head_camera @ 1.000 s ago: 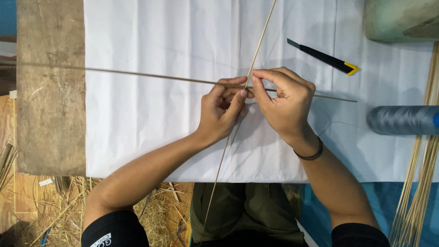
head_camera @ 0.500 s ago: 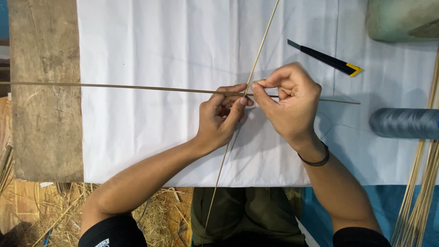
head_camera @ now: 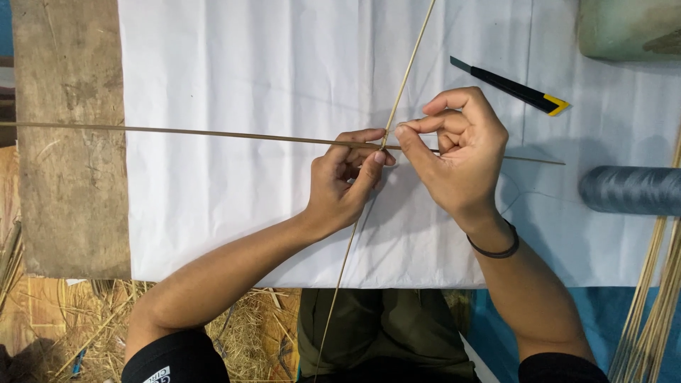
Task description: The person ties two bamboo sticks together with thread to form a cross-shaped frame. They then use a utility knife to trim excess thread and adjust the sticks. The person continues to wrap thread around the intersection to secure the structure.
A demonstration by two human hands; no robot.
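Note:
Two thin bamboo sticks cross over a white sheet. The long horizontal stick runs from the left edge to the right of my hands. The other stick runs steeply from the top down past my lap. My left hand pinches both sticks where they cross. My right hand has thumb and forefinger closed at the same crossing; whether it holds a fine thread there I cannot tell.
A black utility knife with a yellow end lies at upper right. A grey thread spool lies at right above a bundle of bamboo sticks. A wooden plank is at left, straw below.
My right hand has lifted slightly and drawn its fingers tighter at the crossing. The left hand stays pinched on the sticks.

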